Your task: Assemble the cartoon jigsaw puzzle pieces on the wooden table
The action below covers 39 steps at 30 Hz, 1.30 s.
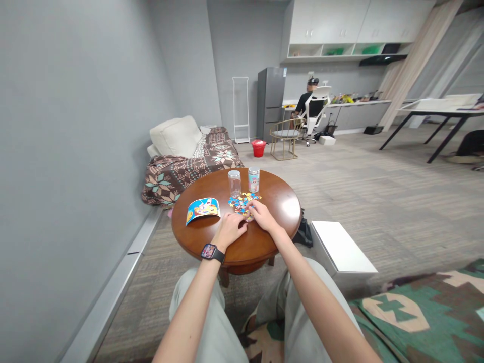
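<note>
A pile of small jigsaw puzzle pieces (240,200), blue, yellow and white, lies on the round brown wooden table (278,189). My left hand (230,229) rests on the tabletop at the near side of the pile, thumb apart from the fingers. From the right, my right hand (260,214) reaches onto the pile's edge with bent fingers; what is between its fingertips is too small to make out. Left of the pile lies a curved, colourful cartoon picture sheet (203,208). Behind the pieces stand a clear jar (234,185) and a jar with a printed label (253,181), both with silvery lids.
A sofa with a patterned blanket (189,169) adjoins the table's far left. To the right is a white box (342,244) beside a black bag (303,233). Farther back are a red bucket (258,149), a gold-framed chair (285,135) and a seated person (302,103).
</note>
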Tool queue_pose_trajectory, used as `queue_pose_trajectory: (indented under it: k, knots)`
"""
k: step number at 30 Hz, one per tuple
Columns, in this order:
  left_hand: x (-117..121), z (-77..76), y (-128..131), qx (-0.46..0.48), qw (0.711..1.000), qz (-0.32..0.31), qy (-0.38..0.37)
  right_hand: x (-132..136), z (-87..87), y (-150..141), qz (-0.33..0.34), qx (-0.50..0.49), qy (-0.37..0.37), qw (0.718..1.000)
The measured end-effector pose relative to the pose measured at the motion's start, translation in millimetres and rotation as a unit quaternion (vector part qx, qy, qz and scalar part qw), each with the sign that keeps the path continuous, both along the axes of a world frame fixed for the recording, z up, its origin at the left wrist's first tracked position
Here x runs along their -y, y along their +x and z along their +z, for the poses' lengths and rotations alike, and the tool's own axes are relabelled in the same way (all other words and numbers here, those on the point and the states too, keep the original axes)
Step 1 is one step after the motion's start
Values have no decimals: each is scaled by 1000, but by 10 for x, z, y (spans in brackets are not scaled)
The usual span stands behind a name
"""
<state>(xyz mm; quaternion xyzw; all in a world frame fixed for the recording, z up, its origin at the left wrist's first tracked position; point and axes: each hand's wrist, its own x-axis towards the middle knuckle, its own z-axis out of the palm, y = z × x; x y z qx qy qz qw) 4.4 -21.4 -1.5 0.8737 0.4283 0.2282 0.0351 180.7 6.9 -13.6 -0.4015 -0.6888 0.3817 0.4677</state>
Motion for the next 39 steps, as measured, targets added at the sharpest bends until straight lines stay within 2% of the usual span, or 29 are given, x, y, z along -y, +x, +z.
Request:
queue_pose_trajectory:
  k: [7,14,18,20,23,25,28,33,39]
  knots:
    - [5,6,-10,4,1000,20,0,-60,-51,23,-92,42,70,992]
    - [12,6,-14,-6,1000,10,-4,-100,-80,33,-124,82,110,983]
    - [20,19,-2,-2,1000,16,-2,-124,-82,36,-116,98,134,979]
    - [11,6,1,59,997,47,-20,-127,-75,37,-102,101,134,981]
    - [-46,-52,-23,179,976,108,-57,-120,-62,40,-80,105,128,983]
    - [-115,-107,-62,219,965,123,-72,-110,-57,43,-70,105,124,984]
    - [-238,-183,-132,277,947,117,-112,-96,-58,47,-73,107,119,984]
    - [-348,-237,-201,350,919,63,-171,-100,-79,53,-68,116,96,986]
    - [-358,-253,-204,360,913,45,-185,-133,-129,43,-71,153,157,973]
